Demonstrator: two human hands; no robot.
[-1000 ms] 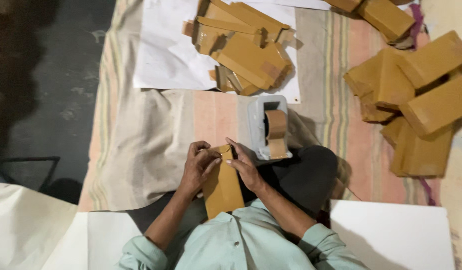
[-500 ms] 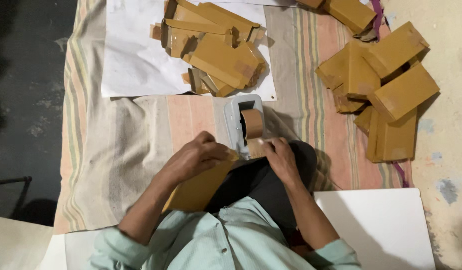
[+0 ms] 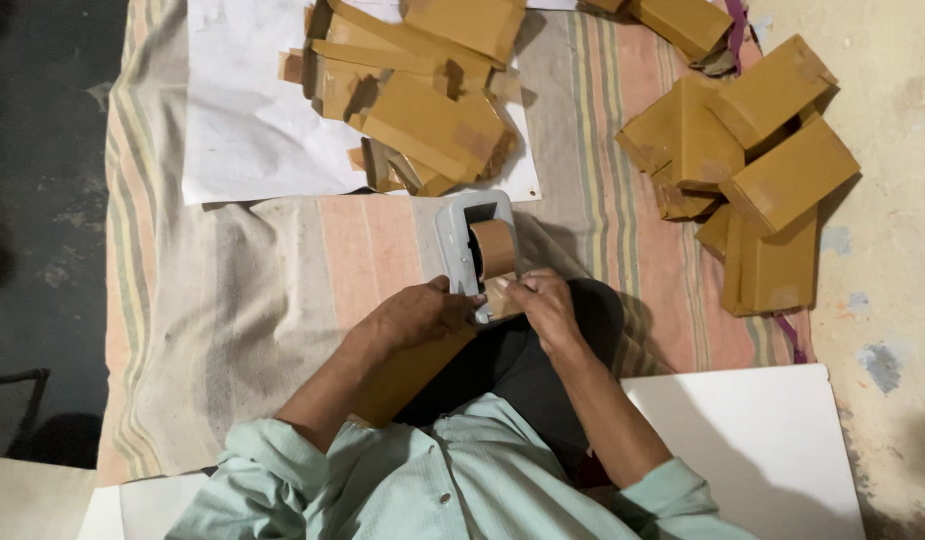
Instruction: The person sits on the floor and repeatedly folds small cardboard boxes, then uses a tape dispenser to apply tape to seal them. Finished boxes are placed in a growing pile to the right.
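Pinching brown tape [image 3: 503, 296] between both hands [image 3: 483, 305], just below the grey dispenser [image 3: 473, 245].

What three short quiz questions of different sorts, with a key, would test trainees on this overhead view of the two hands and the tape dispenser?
1. True or false: the left hand touches the grey tape dispenser.
2. The right hand is at: A the dispenser's near end, B the white board, C the white sheet.
3. What lies under the left forearm?

Key:
1. True.
2. A.
3. A flat brown cardboard piece.
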